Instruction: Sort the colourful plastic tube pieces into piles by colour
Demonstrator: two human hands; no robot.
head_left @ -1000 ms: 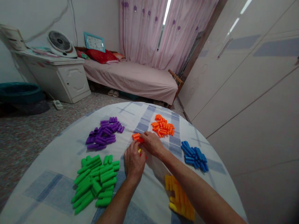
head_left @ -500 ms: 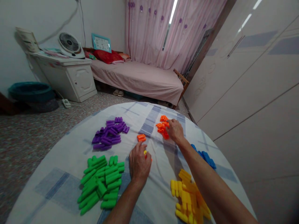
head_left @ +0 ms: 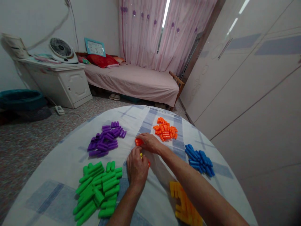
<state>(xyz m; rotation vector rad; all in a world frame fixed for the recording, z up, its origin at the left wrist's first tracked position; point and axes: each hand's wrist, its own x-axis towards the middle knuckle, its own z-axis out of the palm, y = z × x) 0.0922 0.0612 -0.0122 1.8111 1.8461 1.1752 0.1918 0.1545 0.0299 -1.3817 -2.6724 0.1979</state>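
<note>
Near the middle of the table, my left hand (head_left: 137,164) is curled round plastic building blocks. A bit of a yellow block (head_left: 141,155) and a bit of an orange block (head_left: 149,164) show by its thumb and fingers; the rest is hidden. Just beyond it, my right hand (head_left: 151,143) has its fingers closed on another orange block (head_left: 139,142) low at the tablecloth. A pile of orange blocks (head_left: 165,133) lies behind and to the right. Left of my hands are piles of purple blocks (head_left: 107,138) and green blocks (head_left: 98,185).
Blue blocks (head_left: 199,159) lie to the right, and yellow blocks (head_left: 185,204) are partly covered by my right forearm. All rest on a round table with a checked tablecloth (head_left: 47,191). Beyond stand a bed (head_left: 136,78), a cabinet (head_left: 75,86) with a fan (head_left: 61,49), and a wardrobe (head_left: 246,103).
My right hand has moved left from the orange pile to the single orange block beyond my left hand. My left hand stays curled in place. The view has shifted slightly.
</note>
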